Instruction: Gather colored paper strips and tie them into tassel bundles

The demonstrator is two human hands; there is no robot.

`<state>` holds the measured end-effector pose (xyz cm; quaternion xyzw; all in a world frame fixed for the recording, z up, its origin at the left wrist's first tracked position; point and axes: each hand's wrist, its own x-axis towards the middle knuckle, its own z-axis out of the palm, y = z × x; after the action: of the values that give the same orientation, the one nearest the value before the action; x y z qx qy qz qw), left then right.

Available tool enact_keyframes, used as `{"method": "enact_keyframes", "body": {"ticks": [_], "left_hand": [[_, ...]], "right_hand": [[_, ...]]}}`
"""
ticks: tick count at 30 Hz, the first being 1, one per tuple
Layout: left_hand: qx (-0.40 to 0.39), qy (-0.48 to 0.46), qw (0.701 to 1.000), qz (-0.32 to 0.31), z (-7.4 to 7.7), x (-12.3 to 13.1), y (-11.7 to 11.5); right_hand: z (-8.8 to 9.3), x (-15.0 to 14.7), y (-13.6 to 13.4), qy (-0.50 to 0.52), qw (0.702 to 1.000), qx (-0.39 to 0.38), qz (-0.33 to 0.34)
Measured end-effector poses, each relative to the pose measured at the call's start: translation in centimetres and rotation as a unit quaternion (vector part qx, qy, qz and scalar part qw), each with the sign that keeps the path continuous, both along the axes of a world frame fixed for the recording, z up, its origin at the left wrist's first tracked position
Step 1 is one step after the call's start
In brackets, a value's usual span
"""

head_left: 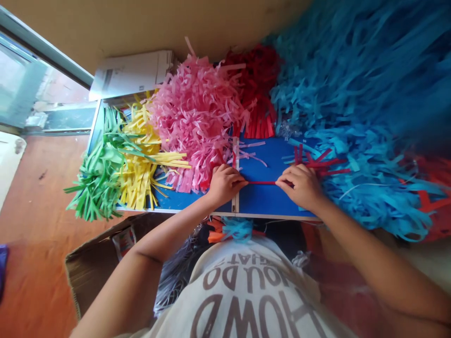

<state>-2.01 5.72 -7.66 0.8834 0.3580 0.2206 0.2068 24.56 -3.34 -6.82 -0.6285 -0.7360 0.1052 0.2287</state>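
Stretched level between my two hands is a thin, twisted red paper strip point(261, 182), just over the blue tabletop point(257, 202). My left hand point(225, 184) pinches one end, and my right hand point(299, 185) pinches the other. Loose red fringe ends point(327, 164) spread out beyond my right hand, with more red showing by my left. Pink fringed paper point(197, 108) is heaped just behind my left hand. Close to my right hand lies a big pile of light blue fringed paper point(366, 178).
Yellow fringe point(141, 173) and green fringe point(102, 173) lie at the table's left, dark red fringe point(257, 89) at the back. White papers point(130, 72) are stacked against the wall. Under the front edge stands a cardboard box point(88, 267). More blue fringe rises at back right.
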Motion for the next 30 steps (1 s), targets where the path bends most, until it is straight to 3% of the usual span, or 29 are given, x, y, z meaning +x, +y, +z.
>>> {"method": "enact_keyframes", "body": {"ticks": [7, 10, 12, 15, 19, 22, 24, 27, 30], "left_hand": [[0.010, 0.090, 0.996, 0.018, 1.4, 1.2, -0.3], [0.067, 0.104, 0.992, -0.031, 2.0, 1.4, -0.3], [0.125, 0.101, 0.983, -0.088, 2.1, 1.4, -0.4], [0.190, 0.104, 0.967, -0.134, 1.9, 1.6, -0.6], [0.246, 0.100, 0.954, -0.140, 1.4, 2.3, -1.1], [0.276, 0.080, 0.951, -0.117, 1.0, 2.9, -1.3], [0.289, 0.057, 0.950, -0.100, 1.3, 2.9, -1.2], [0.302, 0.000, 0.947, -0.111, 3.4, 1.6, -1.2], [0.302, -0.059, 0.937, -0.167, 7.8, -0.7, -2.2]], "right_hand": [[1.0, -0.5, 1.5, -0.054, 0.994, -0.086, -0.039], [1.8, -0.6, 2.0, -0.081, 0.988, -0.122, -0.039], [2.4, -1.0, 1.9, -0.103, 0.989, -0.104, -0.026], [2.8, -1.8, 1.4, -0.129, 0.990, -0.012, 0.052], [2.1, -2.9, 1.2, -0.182, 0.971, 0.078, 0.137], [1.9, -3.4, 1.7, -0.196, 0.966, 0.082, 0.145], [2.7, -3.7, 1.6, -0.154, 0.979, 0.065, 0.116], [5.4, -4.4, 0.5, -0.025, 0.997, 0.010, 0.068], [9.2, -4.9, -0.8, 0.155, 0.980, -0.092, 0.079]]}}
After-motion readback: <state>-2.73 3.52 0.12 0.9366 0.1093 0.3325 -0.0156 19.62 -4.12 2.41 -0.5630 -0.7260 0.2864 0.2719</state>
